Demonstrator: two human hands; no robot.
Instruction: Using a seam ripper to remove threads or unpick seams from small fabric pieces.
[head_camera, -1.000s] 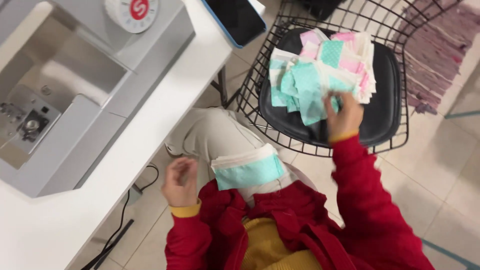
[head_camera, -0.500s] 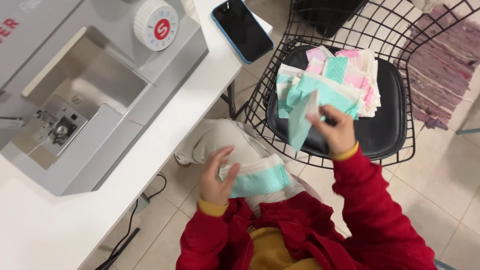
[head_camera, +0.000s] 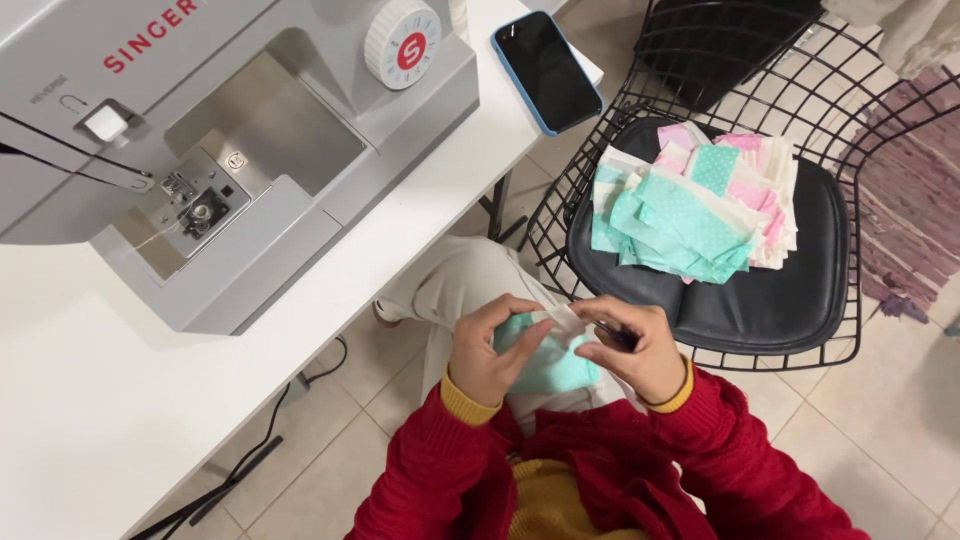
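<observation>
Both of my hands meet over my lap. My left hand (head_camera: 495, 350) pinches the near edge of a small mint and white fabric piece (head_camera: 545, 360) that lies on my thigh. My right hand (head_camera: 630, 345) grips the same fabric piece from the right side, fingers curled over its white edge. A pile of mint, pink and white polka-dot fabric pieces (head_camera: 695, 205) rests on the black cushion of a wire chair (head_camera: 800, 280) to the right, an arm's reach beyond my hands.
A grey sewing machine (head_camera: 230, 150) stands on the white table (head_camera: 90, 400) at the left, with a phone in a blue case (head_camera: 547, 70) near the table's far corner. A dark cable (head_camera: 250, 450) runs over the tiled floor beneath. A purple rug (head_camera: 915, 190) lies at the right.
My right hand came back from the pile on the chair with a fabric piece and joined my left hand over my lap. The view shifted down and right.
</observation>
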